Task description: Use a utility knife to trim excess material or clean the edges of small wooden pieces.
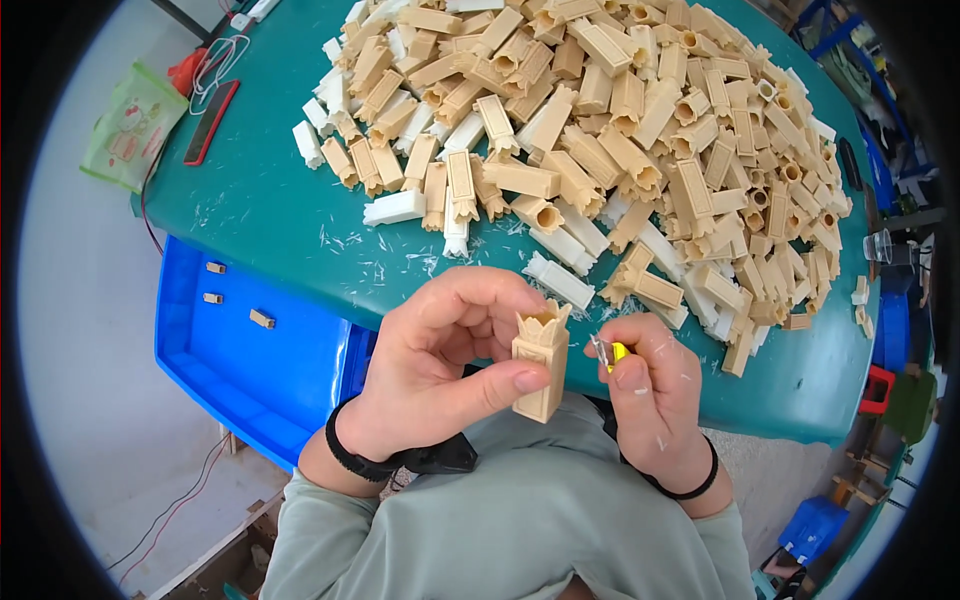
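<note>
Between the thumb and fingers of my left hand [450,360] is a tan rectangular hollow plastic piece [540,365], upright, its jagged crown-like rim at the top. Just to the right, my right hand [655,395] is closed around a small yellow cutter knife [617,354]. Its short blade points toward the piece, with a gap between them. Beyond my hands a large heap of similar tan pieces [690,190] covers the table, with white ones such as the white piece [558,280] mixed in.
Thin white shavings [375,265] are scattered over the green table [250,190]. A blue tray [250,370] at the left holds 3 small tan pieces. Farther back lie a red-edged phone [211,123], a white cable [217,62] and a green plastic bag [133,125].
</note>
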`<state>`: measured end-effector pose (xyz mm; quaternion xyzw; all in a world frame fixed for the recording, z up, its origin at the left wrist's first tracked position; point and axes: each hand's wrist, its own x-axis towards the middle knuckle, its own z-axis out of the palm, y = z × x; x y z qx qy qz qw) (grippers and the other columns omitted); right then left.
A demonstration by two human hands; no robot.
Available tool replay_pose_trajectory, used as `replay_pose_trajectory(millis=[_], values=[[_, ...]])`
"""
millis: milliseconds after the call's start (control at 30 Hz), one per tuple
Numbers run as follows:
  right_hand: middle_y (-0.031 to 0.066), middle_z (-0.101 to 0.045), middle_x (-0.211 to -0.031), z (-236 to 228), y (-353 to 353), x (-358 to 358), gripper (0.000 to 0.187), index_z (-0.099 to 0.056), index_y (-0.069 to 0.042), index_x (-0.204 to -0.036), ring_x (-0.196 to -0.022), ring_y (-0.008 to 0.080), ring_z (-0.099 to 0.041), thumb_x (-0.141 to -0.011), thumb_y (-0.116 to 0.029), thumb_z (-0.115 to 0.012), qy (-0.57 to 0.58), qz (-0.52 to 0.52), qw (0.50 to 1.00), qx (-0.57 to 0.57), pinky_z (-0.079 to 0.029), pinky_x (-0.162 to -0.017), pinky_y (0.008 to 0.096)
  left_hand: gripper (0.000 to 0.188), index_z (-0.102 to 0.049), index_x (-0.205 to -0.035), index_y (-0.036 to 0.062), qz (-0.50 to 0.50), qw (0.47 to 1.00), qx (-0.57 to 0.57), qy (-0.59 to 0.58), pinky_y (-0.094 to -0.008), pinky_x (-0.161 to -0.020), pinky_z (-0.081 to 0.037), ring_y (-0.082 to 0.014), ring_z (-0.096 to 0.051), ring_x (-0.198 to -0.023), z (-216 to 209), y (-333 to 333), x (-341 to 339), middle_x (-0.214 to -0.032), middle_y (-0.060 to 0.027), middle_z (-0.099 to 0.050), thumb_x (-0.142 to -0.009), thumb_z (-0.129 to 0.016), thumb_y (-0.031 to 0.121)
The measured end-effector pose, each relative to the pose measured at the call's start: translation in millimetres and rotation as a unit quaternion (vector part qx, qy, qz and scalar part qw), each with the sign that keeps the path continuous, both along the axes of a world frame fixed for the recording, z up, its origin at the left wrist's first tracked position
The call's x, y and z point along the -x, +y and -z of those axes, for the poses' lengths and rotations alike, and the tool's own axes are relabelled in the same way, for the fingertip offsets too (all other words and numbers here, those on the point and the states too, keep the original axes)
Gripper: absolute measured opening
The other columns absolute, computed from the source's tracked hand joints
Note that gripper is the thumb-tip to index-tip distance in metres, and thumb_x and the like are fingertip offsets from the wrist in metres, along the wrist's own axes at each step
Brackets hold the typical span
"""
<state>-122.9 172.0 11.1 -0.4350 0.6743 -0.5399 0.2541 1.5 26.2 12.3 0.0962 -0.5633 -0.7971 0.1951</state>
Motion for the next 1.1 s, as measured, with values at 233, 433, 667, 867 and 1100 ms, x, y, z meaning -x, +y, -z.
replay_pose_trajectory(millis=[233, 433, 667, 867, 1100], values=[[0.0053, -0.056, -0.078, -4.2, 0.2, -4.3, 0.035, -0.05, 0.001, -0.095, -0.06, 0.007, -0.047, -0.078, -0.026, -0.064, -0.073, -0.021, 0.997, -0.017, -0.04, -0.052, 0.0194, 0.035, -0.04, -0.097, 0.0048, -0.003, 0.996, -0.085, 0.04, -0.04, -0.081, -0.047, -0.0314, -0.055, -0.098, -1.2, 8.7, 8.0, -0.107, -0.0235, -0.051, -0.074, -0.066, 0.005], [0.0061, -0.057, -0.079, -5.7, -1.1, -5.5, 0.033, -0.048, 0.0, -0.094, -0.062, 0.0072, -0.051, -0.073, -0.014, -0.07, -0.067, 0.012, 0.998, 0.014, -0.042, -0.055, 0.0204, 0.031, -0.04, -0.098, 0.0044, -0.034, 0.995, 0.034, 0.084, -0.0391, -0.082, -0.047, -0.0309, -0.055, -0.098, 6.2, 9.5, 10.2, -0.112, -0.0266, -0.047, -0.075, -0.061, 0.001], [0.006, -0.058, -0.08, 0.5, -0.7, -4.5, 0.037, -0.046, -0.001, -0.096, -0.066, 0.0076, -0.054, -0.069, -0.006, -0.071, -0.064, 0.056, 0.995, 0.057, -0.043, -0.058, 0.0192, 0.027, -0.05, -0.098, -0.003, -0.032, 0.991, 0.086, 0.095, -0.0259, -0.073, -0.05, -0.0192, -0.056, -0.093, 8.2, 5.6, 7.1, -0.111, -0.0206, -0.048, -0.074, -0.059, -0.009], [0.0057, -0.056, -0.088, 2.1, 4.9, 0.7, 0.036, -0.048, -0.001, -0.101, -0.075, 0.0086, -0.053, -0.072, -0.009, -0.069, -0.125, -0.003, 0.992, 0.036, -0.043, -0.065, 0.0214, 0.031, -0.049, -0.101, -0.005, -0.057, 0.985, 0.08, 0.139, -0.0256, -0.072, -0.052, -0.0192, -0.057, -0.09, 3.0, 13.0, 9.8, -0.105, -0.0187, -0.051, -0.072, -0.06, -0.01], [0.0078, -0.052, -0.106, 2.7, -0.9, 2.9, 0.038, -0.042, 0.001, -0.117, -0.095, 0.0123, -0.051, -0.084, -0.012, -0.055, -0.367, -0.09, 0.926, 0.005, -0.04, -0.082, 0.0252, 0.035, -0.051, -0.103, -0.0028, -0.059, 0.981, 0.098, 0.153, -0.0202, -0.055, -0.046, -0.0123, -0.056, -0.074, 5.2, 16.5, 16.6, -0.1, -0.013, -0.055, -0.071, -0.063, -0.008]])
